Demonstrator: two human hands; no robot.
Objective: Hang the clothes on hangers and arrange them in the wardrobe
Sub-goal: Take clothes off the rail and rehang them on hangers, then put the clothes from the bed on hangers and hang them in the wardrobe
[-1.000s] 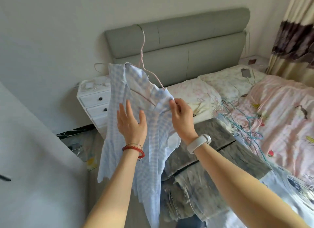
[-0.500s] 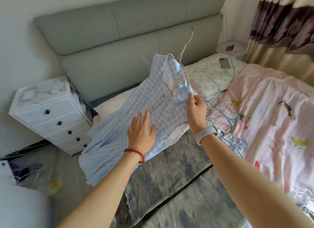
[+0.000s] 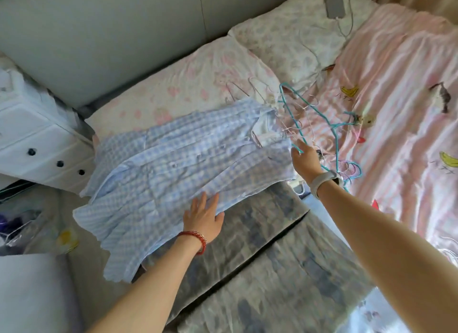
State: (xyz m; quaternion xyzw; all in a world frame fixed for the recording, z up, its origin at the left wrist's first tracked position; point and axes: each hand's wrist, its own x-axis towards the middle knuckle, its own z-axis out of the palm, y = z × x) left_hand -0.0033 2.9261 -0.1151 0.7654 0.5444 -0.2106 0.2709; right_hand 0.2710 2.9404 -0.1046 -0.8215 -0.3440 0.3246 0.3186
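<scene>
A light blue checked shirt [image 3: 178, 164] lies spread flat across the bed, its hem hanging over the left bed edge. A thin pink wire hanger [image 3: 257, 136] sits inside its collar. My left hand [image 3: 203, 218] rests flat and open on the shirt's lower edge. My right hand [image 3: 304, 159] hovers open just right of the collar, fingers at a tangle of teal and pale wire hangers [image 3: 322, 124] lying on the pink striped quilt [image 3: 396, 109].
A grey patterned garment [image 3: 260, 270] lies on the bed near me. Two pillows [image 3: 198, 79] sit by the grey headboard [image 3: 99, 35]. A phone [image 3: 334, 5] charges on the far pillow. A white drawer unit [image 3: 37, 144] stands left of the bed.
The shirt, held up on its hanger a second ago, has been lowered and laid flat on the bed. My right hand has let go of the collar and moved toward the hanger pile.
</scene>
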